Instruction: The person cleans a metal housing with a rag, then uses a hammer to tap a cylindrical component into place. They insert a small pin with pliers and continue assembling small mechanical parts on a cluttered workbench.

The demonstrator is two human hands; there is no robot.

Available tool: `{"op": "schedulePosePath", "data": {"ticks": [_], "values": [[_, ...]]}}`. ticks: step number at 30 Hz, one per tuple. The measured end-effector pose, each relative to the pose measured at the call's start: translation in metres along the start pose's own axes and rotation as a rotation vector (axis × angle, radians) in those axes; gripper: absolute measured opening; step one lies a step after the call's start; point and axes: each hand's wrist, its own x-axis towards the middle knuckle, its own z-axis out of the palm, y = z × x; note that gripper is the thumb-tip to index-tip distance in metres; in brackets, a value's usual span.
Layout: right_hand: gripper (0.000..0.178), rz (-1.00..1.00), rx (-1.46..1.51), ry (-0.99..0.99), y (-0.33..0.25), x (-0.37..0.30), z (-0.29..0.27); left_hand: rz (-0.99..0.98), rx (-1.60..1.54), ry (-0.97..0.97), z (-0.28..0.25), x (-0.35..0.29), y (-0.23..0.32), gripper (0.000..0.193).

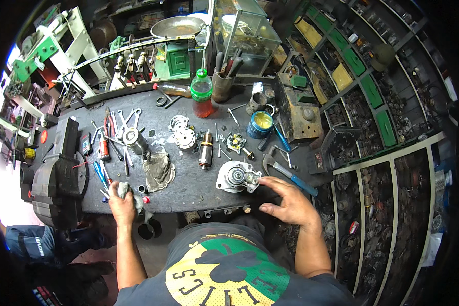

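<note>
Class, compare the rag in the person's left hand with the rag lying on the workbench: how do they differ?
The held rag is bunched up in the left hand, while the bench rag lies spread and rumpled on the workbench. The held rag looks pale grey; the bench rag looks browner. Both are creased cloths.

Bare bench (189, 182) between cloth (159, 172) and housing (237, 177), hammer (290, 176) perhaps blocking right

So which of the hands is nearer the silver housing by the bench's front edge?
Right: the right hand is just to the right of the silver housing, contact unclear; the left hand is well off to its left, holding a grey cloth.
</note>
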Motion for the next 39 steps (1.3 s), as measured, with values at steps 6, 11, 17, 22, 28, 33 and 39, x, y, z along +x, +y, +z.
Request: {"op": "schedulePosePath", "data": {"ticks": [6,11,17,22,28,33,39], "values": [[0.073,0.234,0.009,0.015,0.007,-0.024,0.018,0.040,0.065,-0.284,0.036,0.025,0.005,0.103],[0.073,0.131,-0.035,0.007,0.019,-0.005,-0.009,0.113,0.421,-0.351,0.051,0.002,0.005,0.095],[0.071,0.046,-0.046,0.111,0.054,0.016,-0.045,0.032,0.344,-0.428,0.055,-0.042,0.014,0.102],[0.065,-0.004,-0.071,-0.001,0.091,0.036,-0.049,0.066,0.473,-0.115,0.050,-0.070,0.048,0.097],[0.063,-0.042,-0.093,-0.030,0.116,0.077,-0.046,0.001,0.273,-0.090,0.048,-0.119,0.054,0.097],[0.065,-0.087,0.019,-0.041,0.105,0.114,-0.035,-0.123,0.206,-0.111,0.042,-0.182,0.057,0.094],[0.063,-0.054,0.114,-0.148,0.037,0.188,-0.002,-0.197,0.145,-0.188,0.034,-0.211,0.046,0.085]]}}
